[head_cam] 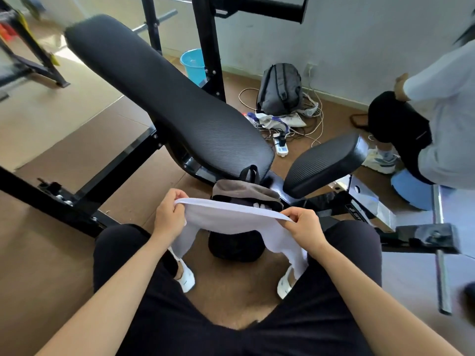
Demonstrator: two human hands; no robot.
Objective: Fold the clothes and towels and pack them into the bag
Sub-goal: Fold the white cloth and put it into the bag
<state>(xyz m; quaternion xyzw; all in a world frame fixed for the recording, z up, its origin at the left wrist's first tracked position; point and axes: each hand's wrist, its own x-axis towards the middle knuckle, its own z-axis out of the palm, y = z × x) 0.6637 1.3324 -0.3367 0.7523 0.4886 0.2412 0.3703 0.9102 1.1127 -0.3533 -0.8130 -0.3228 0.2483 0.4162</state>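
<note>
Stretching the white cloth [231, 220] over the bag [236, 249]

At nine o'clock the left hand [169, 217], at three the right hand [303, 227], each pinching a top corner, cloth taut and unfolded. The bag sits open at twelve, just behind, something pale inside. Looks midway: this piece is not yet folded or packed.

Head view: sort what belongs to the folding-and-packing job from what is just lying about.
Job: white garment, gripped by left hand and right hand; open bag on the floor.
Lying about: grey backpack, blue bucket, power strip, weight bench.
</note>
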